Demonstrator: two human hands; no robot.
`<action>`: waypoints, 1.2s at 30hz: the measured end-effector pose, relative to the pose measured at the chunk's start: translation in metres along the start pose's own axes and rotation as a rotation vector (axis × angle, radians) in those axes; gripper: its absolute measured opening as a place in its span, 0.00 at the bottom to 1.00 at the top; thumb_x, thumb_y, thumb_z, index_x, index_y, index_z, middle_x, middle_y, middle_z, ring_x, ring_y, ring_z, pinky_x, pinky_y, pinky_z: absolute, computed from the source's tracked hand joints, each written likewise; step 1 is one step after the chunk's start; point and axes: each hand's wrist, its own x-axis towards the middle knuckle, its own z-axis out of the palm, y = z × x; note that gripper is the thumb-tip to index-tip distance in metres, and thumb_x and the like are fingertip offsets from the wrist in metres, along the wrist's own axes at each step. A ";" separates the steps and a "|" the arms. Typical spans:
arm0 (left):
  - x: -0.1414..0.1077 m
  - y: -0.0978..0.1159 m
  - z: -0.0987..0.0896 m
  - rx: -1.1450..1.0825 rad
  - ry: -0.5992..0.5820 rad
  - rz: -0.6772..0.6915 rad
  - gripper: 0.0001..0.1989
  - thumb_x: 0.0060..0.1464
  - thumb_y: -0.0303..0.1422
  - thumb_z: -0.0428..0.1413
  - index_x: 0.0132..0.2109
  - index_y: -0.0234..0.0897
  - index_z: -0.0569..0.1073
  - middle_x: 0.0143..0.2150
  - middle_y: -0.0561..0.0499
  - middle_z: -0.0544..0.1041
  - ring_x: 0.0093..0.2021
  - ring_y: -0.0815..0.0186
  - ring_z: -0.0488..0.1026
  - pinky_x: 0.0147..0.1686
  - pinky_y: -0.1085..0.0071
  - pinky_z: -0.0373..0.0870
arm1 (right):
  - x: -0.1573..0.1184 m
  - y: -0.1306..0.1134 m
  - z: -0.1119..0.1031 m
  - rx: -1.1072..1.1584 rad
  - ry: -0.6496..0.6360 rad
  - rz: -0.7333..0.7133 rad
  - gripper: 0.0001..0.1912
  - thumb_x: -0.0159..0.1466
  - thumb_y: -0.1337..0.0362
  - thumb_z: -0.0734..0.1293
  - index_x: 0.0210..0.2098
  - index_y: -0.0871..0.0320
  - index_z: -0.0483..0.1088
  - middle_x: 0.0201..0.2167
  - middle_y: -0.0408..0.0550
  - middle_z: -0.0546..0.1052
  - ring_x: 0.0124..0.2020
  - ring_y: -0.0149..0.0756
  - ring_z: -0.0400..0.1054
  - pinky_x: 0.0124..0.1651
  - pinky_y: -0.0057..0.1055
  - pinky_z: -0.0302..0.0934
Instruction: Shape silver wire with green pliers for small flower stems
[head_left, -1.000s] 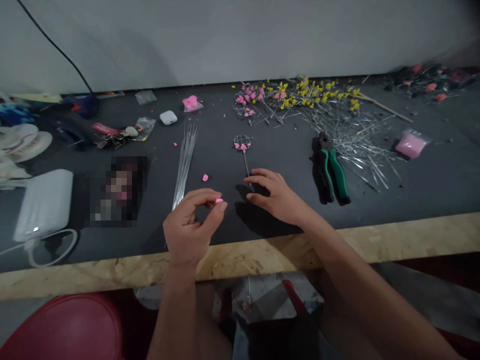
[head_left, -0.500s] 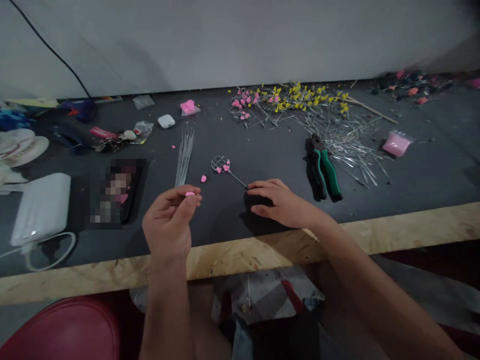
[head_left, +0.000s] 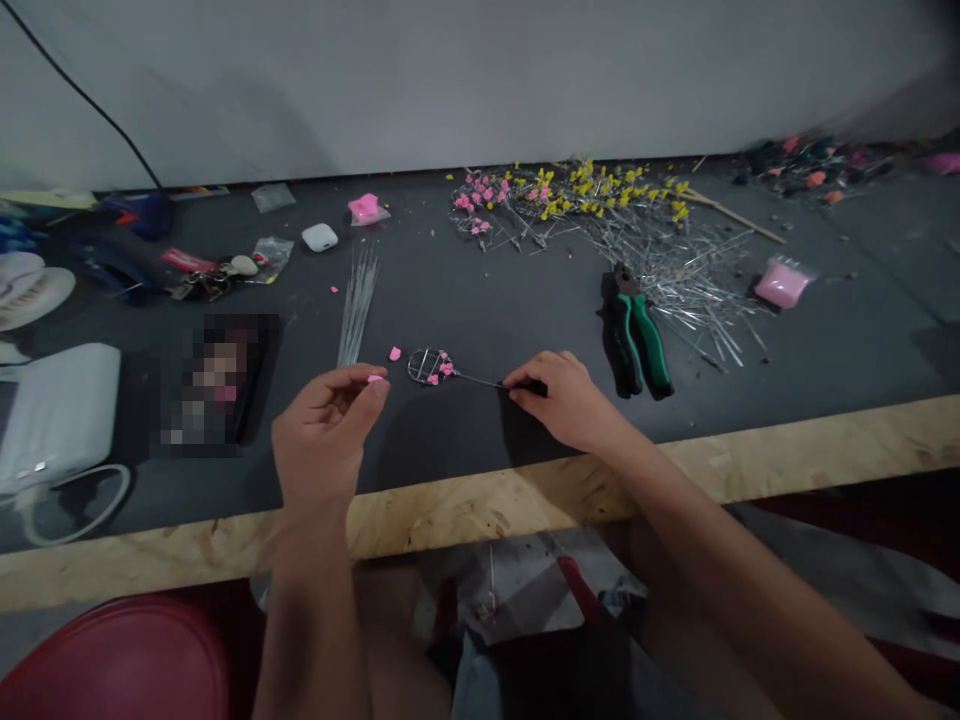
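Note:
My left hand pinches a small lump of pink clay between thumb and forefinger. Just past those fingertips another pink clay piece lies on the dark tabletop. With thumb and fingers closed, my right hand grips the stem end of a wire piece, a round metal loop with crossing wires that points to the left. Several tiny pink bits sit on the loop's side nearest the stem. A bundle of thin straight wires lies beyond my left hand.
Green-handled pliers lie right of my right hand, beside a heap of loose wires. Yellow-tipped and pink-tipped wire pieces are piled behind. A phone, a white power bank and a bag of pink clay flank the work area.
My right hand has closed on the stem, and the wire piece has turned so its loop lies lower and more level. My left hand still pinches the pink clay. The view has shifted slightly.

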 end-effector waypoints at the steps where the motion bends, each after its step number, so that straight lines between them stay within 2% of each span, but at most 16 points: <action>1: 0.000 0.000 0.000 0.025 -0.026 0.012 0.06 0.46 0.33 0.63 0.35 0.40 0.79 0.33 0.53 0.79 0.31 0.71 0.72 0.33 0.75 0.69 | -0.001 0.002 -0.001 -0.007 0.005 -0.002 0.08 0.61 0.67 0.65 0.37 0.53 0.76 0.36 0.49 0.75 0.42 0.44 0.63 0.47 0.40 0.54; 5: 0.000 0.000 -0.003 0.184 -0.189 0.123 0.04 0.48 0.33 0.62 0.34 0.42 0.78 0.40 0.52 0.79 0.40 0.65 0.74 0.42 0.68 0.69 | -0.004 0.013 -0.008 -0.033 0.025 -0.011 0.09 0.61 0.68 0.64 0.36 0.53 0.76 0.37 0.50 0.73 0.43 0.44 0.63 0.48 0.41 0.54; 8: 0.001 0.000 -0.004 0.320 -0.376 0.188 0.03 0.49 0.35 0.61 0.33 0.42 0.77 0.45 0.50 0.78 0.47 0.61 0.73 0.51 0.60 0.67 | -0.006 0.019 -0.011 -0.046 0.004 -0.038 0.10 0.61 0.68 0.63 0.36 0.52 0.77 0.37 0.50 0.72 0.43 0.44 0.64 0.49 0.41 0.54; 10: 0.000 -0.001 -0.002 0.363 -0.493 0.208 0.05 0.50 0.36 0.61 0.34 0.42 0.77 0.46 0.48 0.78 0.49 0.59 0.72 0.53 0.56 0.65 | -0.006 0.021 -0.012 -0.045 -0.009 -0.055 0.11 0.62 0.68 0.63 0.36 0.52 0.77 0.38 0.50 0.72 0.44 0.44 0.64 0.49 0.42 0.54; 12: 0.000 -0.002 0.002 0.379 -0.562 0.230 0.06 0.50 0.37 0.60 0.33 0.41 0.76 0.46 0.47 0.78 0.50 0.58 0.71 0.53 0.55 0.65 | -0.006 0.022 -0.011 -0.039 -0.015 -0.063 0.11 0.62 0.68 0.63 0.36 0.51 0.77 0.39 0.50 0.72 0.45 0.45 0.63 0.50 0.43 0.53; 21: 0.001 -0.012 0.015 0.490 -0.593 0.323 0.04 0.52 0.36 0.58 0.33 0.42 0.75 0.45 0.48 0.78 0.51 0.57 0.70 0.54 0.52 0.62 | -0.008 0.020 -0.010 -0.036 -0.019 -0.051 0.12 0.62 0.67 0.62 0.36 0.49 0.77 0.39 0.50 0.72 0.46 0.46 0.62 0.50 0.44 0.52; 28: 0.003 -0.016 0.015 0.554 -0.631 0.289 0.04 0.52 0.36 0.58 0.33 0.42 0.76 0.47 0.48 0.78 0.54 0.55 0.67 0.55 0.49 0.59 | -0.008 0.020 -0.008 -0.037 -0.009 -0.046 0.11 0.62 0.66 0.62 0.36 0.49 0.77 0.40 0.50 0.72 0.46 0.46 0.63 0.49 0.44 0.52; 36: 0.003 -0.007 0.013 0.665 -0.728 0.246 0.07 0.55 0.37 0.54 0.35 0.41 0.76 0.52 0.49 0.74 0.58 0.56 0.64 0.58 0.51 0.55 | -0.008 0.023 -0.007 -0.050 -0.006 -0.061 0.11 0.62 0.66 0.63 0.37 0.49 0.77 0.39 0.49 0.72 0.45 0.45 0.63 0.49 0.44 0.52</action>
